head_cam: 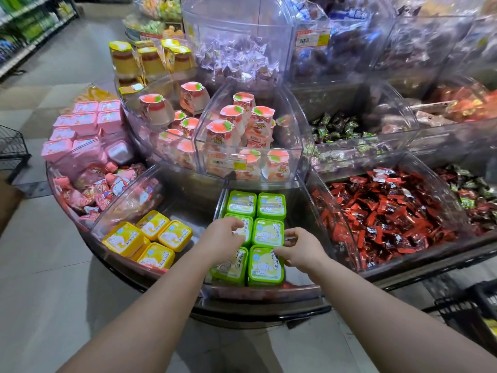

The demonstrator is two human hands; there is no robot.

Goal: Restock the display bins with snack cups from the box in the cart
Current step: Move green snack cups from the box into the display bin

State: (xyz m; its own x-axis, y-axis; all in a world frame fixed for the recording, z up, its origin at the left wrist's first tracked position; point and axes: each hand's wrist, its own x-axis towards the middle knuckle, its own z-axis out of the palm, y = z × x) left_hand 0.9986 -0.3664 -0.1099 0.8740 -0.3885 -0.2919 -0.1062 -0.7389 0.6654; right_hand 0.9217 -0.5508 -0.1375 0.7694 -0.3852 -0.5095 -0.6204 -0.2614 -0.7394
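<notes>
Several green snack cups [268, 232] lie in two rows inside a clear display bin [309, 200] at the front of the round stand. My left hand [223, 238] rests with curled fingers on the left middle green cup [243, 228] and hides part of it. My right hand [300, 249] pinches the right edge of the right-hand cups, between the middle one and the near green cup [265, 266]. Several yellow snack cups [153, 238] sit in the bin to the left.
Pink cups [86, 122] and pink pouches [99, 187] fill bins at the left. Peach jelly cups [236, 127] stand in the tier above. Red-wrapped candies [387, 211] fill the bin at the right. Black cart baskets show at the left edge [12, 149] and lower right [473, 308].
</notes>
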